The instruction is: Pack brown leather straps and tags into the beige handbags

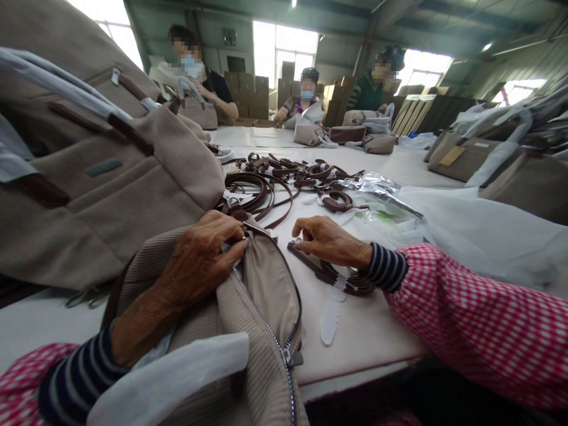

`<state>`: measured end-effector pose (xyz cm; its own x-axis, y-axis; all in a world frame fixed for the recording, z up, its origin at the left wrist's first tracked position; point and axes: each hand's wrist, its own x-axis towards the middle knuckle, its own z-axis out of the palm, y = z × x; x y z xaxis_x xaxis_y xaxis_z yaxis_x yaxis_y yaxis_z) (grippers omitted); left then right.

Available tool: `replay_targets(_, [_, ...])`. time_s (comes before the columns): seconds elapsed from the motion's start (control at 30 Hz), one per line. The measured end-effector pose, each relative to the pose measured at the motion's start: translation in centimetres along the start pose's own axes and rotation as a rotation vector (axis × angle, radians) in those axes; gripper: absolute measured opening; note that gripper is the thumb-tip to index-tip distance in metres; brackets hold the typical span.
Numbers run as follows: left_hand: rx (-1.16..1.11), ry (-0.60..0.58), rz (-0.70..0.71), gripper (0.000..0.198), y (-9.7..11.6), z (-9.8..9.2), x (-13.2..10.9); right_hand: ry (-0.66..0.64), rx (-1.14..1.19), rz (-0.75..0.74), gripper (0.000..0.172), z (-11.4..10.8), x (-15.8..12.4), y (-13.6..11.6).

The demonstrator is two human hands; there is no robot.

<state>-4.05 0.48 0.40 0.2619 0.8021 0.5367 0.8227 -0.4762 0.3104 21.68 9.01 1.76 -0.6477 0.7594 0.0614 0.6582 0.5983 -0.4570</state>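
Observation:
A beige ribbed bag (266, 296) with an open zipper lies at the near table edge, partly in my lap. My left hand (199, 260) is closed on the bag's rim by the zipper's top end. My right hand (326, 239) rests on the table just right of the bag, fingers curled onto the metal end of a brown leather strap (331, 275). A white plastic wrap (168, 378) covers the bag's near part.
A stack of beige bags (97, 177) rises at the left. A heap of brown straps (284, 177) and clear plastic bags (381, 189) lies mid-table. White sheeting (488, 231) covers the right. Three people sit at the far end with bags and cartons.

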Motion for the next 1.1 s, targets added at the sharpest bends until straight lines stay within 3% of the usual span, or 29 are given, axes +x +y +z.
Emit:
replay_targets(0.1, [-0.023,-0.027,-0.06,0.027,0.1,-0.1,0.1,-0.018,-0.065,-0.061,0.032,0.6,0.6,0.5])
replay_targets(0.27, [-0.061,-0.051,-0.205,0.031,0.5,-0.2,0.3,0.025,-0.004,-0.167,0.021,0.8,-0.2,1.0])
replay_targets(0.47, [-0.124,-0.023,-0.34,0.023,0.9,-0.3,0.7,0.162,0.073,-0.24,0.021,-2.2,-2.4,-1.0])
replay_targets(0.6, [-0.189,-0.009,-0.389,0.022,1.2,-0.7,0.8,0.022,-0.081,-0.355,0.02,-3.6,-1.8,-4.9])
replay_targets(0.77, [-0.239,0.001,-0.389,0.018,1.2,-0.9,0.6,-0.184,-0.344,-0.358,0.013,-3.1,0.9,-8.9])
replay_targets(1.1, [-0.292,0.004,-0.373,0.017,0.7,-0.8,0.4,-0.264,-0.377,-0.332,0.013,-2.5,2.6,-9.4])
